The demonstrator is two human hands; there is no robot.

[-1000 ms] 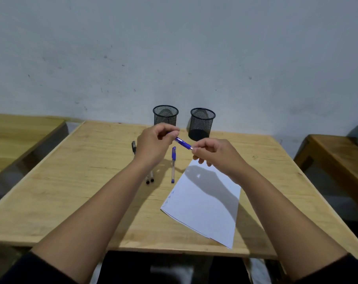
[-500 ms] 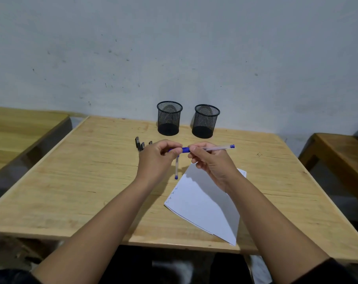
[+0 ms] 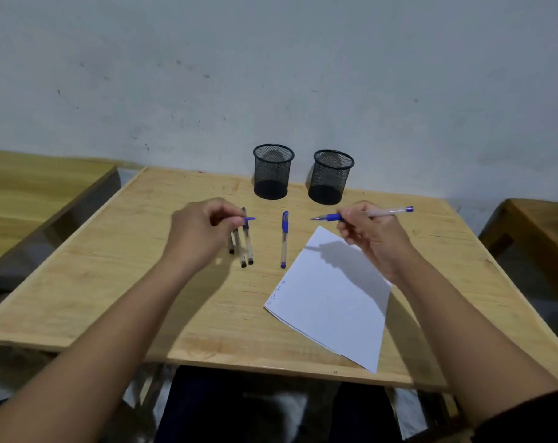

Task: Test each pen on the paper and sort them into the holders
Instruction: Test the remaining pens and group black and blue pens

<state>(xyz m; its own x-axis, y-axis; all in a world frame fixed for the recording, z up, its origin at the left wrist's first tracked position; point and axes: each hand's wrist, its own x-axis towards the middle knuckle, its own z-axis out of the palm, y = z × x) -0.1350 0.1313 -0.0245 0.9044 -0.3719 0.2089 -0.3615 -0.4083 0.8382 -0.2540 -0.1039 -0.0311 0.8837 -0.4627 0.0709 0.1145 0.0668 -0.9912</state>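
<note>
both mesh holders [image 3: 273, 171] look empty

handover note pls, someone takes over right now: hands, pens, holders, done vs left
Right hand: holds the uncapped blue pen, tip toward the middle, above the paper.
Left hand: pinches the blue cap.
On the table: one capped blue pen, three black pens lying together.
Both holders, left and right, look empty.
Done: cap off; paper's left edge bears a few small marks.
Left: test this pen, recap, sort; then the other four.
</note>
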